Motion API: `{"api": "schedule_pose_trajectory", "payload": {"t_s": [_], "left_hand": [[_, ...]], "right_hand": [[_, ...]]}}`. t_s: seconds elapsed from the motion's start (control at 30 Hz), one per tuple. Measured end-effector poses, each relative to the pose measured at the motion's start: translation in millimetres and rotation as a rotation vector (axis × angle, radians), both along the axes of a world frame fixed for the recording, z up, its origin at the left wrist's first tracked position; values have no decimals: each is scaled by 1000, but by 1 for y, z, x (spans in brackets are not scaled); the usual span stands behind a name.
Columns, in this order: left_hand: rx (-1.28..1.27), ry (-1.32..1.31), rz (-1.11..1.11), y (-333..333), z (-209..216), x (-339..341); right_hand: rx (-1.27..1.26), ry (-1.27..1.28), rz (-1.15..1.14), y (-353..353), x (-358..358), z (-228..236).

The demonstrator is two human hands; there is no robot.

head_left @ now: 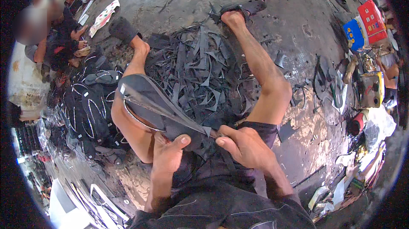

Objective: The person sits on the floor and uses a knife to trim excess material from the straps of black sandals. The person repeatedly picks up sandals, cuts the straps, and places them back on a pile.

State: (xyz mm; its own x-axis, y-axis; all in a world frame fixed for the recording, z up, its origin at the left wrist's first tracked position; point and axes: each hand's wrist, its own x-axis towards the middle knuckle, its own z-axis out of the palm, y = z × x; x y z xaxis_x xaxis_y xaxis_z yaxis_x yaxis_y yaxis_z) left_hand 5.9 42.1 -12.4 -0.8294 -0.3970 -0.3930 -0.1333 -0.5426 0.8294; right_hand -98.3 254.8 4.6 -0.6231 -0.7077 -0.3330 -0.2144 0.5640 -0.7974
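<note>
Over my left thigh lies a black sandal (pixel 142 85) with glittering trim along its strap and a small white tag near the toe. My left hand (pixel 167 154) grips it near the heel end, thumb on top and fingers mostly hidden underneath. Closed at the heel end, my right hand (pixel 248 146) pinches a small dark thing whose kind I cannot make out. A pale, blurred streak runs along the sandal's edge toward that hand. Between my legs spreads a heap of black offcuts (pixel 198 71).
Finished-looking black sandals (pixel 87 105) are piled to my left, beside another seated person (pixel 55 43). At the right stand a red box (pixel 372 22), a blue box (pixel 354 34) and a yellow-and-white box (pixel 375 88). White strips (pixel 104 201) lie at the lower left.
</note>
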Motion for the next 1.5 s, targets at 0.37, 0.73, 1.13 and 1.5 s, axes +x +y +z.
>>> {"api": "schedule_pose_trajectory", "payload": {"t_s": [0.37, 0.73, 1.13, 1.5], "left_hand": [[-100, 110, 202, -2, 31, -10], [-104, -133, 293, -13, 7, -11], [-160, -98, 348, -15, 0, -13], [-223, 274, 354, -18, 48, -49]], "right_hand": [[-414, -64, -199, -41, 15, -38], [-214, -212, -9, -7, 63, -62], [-208, 166, -159, -139, -37, -58], [-231, 152, -423, -109, -115, -83]]}}
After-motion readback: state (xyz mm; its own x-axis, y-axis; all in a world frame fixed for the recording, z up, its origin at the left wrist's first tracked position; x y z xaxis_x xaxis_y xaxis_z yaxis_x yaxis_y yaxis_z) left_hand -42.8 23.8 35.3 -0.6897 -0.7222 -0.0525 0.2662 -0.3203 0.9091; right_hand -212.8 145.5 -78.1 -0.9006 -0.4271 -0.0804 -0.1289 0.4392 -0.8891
